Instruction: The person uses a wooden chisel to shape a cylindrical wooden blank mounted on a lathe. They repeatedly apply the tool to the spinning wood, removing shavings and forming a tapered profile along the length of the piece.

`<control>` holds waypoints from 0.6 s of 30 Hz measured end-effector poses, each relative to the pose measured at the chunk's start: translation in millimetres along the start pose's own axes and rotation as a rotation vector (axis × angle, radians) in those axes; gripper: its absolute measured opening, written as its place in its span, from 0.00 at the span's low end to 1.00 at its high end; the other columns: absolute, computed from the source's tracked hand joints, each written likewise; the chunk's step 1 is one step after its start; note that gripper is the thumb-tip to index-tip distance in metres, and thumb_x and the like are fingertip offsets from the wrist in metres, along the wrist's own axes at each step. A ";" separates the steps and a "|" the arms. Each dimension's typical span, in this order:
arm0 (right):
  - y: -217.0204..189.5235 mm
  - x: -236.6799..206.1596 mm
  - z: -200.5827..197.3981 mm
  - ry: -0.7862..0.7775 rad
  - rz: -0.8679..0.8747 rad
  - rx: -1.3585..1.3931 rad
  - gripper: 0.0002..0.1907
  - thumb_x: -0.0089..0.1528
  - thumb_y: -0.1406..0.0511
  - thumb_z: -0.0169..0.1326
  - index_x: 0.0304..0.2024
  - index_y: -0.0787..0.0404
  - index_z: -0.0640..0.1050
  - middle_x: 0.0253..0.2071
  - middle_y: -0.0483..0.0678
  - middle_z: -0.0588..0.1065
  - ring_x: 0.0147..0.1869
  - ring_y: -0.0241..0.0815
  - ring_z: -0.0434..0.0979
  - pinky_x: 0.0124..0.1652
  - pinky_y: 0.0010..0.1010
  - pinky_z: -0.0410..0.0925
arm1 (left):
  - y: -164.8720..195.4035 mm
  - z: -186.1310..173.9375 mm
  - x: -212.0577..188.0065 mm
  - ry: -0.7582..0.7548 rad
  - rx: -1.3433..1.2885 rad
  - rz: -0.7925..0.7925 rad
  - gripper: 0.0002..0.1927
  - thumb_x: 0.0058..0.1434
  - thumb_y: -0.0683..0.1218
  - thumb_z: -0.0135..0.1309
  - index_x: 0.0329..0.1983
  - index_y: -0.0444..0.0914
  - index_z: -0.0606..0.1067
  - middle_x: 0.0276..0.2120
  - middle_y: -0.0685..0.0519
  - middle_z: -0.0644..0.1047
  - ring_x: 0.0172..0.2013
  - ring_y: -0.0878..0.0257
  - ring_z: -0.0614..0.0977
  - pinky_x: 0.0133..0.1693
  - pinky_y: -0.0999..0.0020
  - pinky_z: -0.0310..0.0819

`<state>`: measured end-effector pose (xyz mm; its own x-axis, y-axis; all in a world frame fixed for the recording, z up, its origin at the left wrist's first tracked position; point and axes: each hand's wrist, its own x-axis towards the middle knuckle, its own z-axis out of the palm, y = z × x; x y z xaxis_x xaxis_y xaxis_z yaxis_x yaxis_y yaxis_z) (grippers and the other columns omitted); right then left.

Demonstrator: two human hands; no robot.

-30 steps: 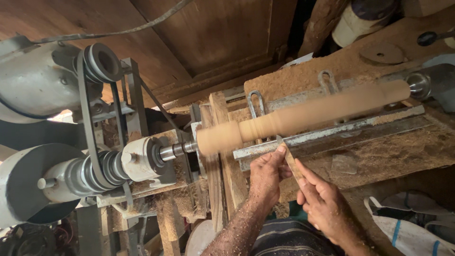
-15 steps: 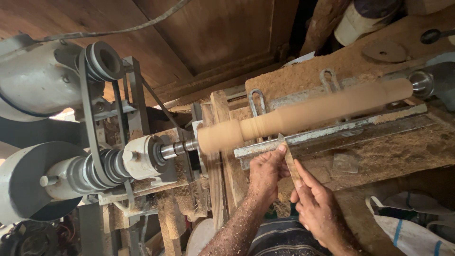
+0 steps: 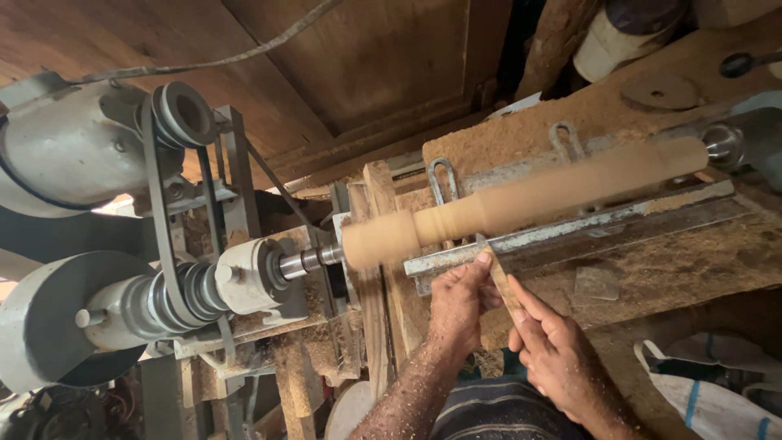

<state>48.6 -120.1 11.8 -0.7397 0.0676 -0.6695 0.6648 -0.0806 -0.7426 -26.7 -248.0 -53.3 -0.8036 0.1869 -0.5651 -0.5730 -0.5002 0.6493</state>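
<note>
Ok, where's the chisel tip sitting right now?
In the head view, the chisel is just right of centre, its tip on the metal tool rest below the turned wooden spindle, gripped by left hand and right hand.

Two bare hands, left hand (image 3: 458, 303) and right hand (image 3: 554, 350), no gloves, rings or sleeves. Fine pale sawdust flecks (image 3: 407, 391) along left forearm. Below both wrists, dark garment with thin light stripes (image 3: 497, 411).
</note>
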 end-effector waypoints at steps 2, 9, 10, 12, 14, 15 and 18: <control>1.0 2.2 -2.4 -0.019 -0.004 -0.031 0.28 0.68 0.59 0.46 0.72 0.42 0.65 0.27 0.46 0.67 0.18 0.31 0.56 0.14 0.24 0.55 | -2.6 -1.8 -1.1 0.012 -0.012 -0.003 0.15 0.67 0.50 0.59 0.27 0.36 0.79 0.22 0.52 0.80 0.21 0.67 0.78 0.26 0.72 0.74; 15.1 -5.3 1.8 0.024 0.002 0.077 0.30 0.68 0.59 0.46 0.74 0.40 0.62 0.26 0.46 0.67 0.18 0.31 0.55 0.15 0.23 0.52 | -8.0 -3.7 1.1 -0.049 0.101 0.008 0.15 0.67 0.51 0.59 0.27 0.37 0.79 0.22 0.54 0.79 0.21 0.68 0.77 0.28 0.71 0.75; 16.8 -6.1 3.3 0.033 -0.001 0.108 0.32 0.68 0.58 0.46 0.75 0.39 0.62 0.26 0.46 0.66 0.18 0.31 0.54 0.15 0.24 0.52 | -8.5 -2.4 1.5 -0.063 0.116 -0.001 0.15 0.67 0.50 0.59 0.28 0.38 0.79 0.22 0.54 0.79 0.22 0.68 0.77 0.29 0.70 0.76; 18.5 -5.1 5.3 0.057 0.001 0.137 0.32 0.67 0.58 0.46 0.75 0.40 0.63 0.26 0.46 0.66 0.18 0.32 0.54 0.15 0.24 0.52 | -10.5 1.7 1.9 -0.063 0.095 -0.007 0.15 0.68 0.51 0.59 0.28 0.37 0.79 0.23 0.55 0.79 0.22 0.69 0.77 0.29 0.71 0.74; 18.7 -3.1 6.7 0.083 0.007 0.132 0.30 0.68 0.57 0.47 0.73 0.41 0.63 0.26 0.46 0.65 0.19 0.32 0.55 0.16 0.24 0.52 | -10.4 4.4 3.8 -0.075 0.071 -0.002 0.15 0.68 0.50 0.58 0.28 0.37 0.79 0.23 0.55 0.80 0.22 0.69 0.77 0.28 0.72 0.73; 18.4 -2.2 5.9 0.088 0.010 0.112 0.29 0.68 0.57 0.47 0.73 0.41 0.64 0.26 0.46 0.65 0.19 0.32 0.55 0.16 0.24 0.53 | -10.0 4.8 4.3 -0.084 0.056 0.004 0.15 0.68 0.50 0.58 0.29 0.37 0.79 0.23 0.54 0.80 0.22 0.69 0.77 0.28 0.72 0.73; 17.0 -0.8 1.4 0.089 0.014 0.077 0.29 0.68 0.57 0.48 0.72 0.42 0.65 0.26 0.46 0.66 0.20 0.32 0.56 0.17 0.24 0.54 | -10.6 6.0 4.7 -0.084 0.030 0.029 0.16 0.69 0.50 0.58 0.28 0.36 0.79 0.23 0.54 0.80 0.22 0.69 0.77 0.28 0.72 0.73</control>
<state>60.4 -122.9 -0.3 -0.7157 0.1540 -0.6812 0.6627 -0.1580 -0.7320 -25.3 -236.7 -59.8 -0.8300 0.2437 -0.5017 -0.5526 -0.4813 0.6805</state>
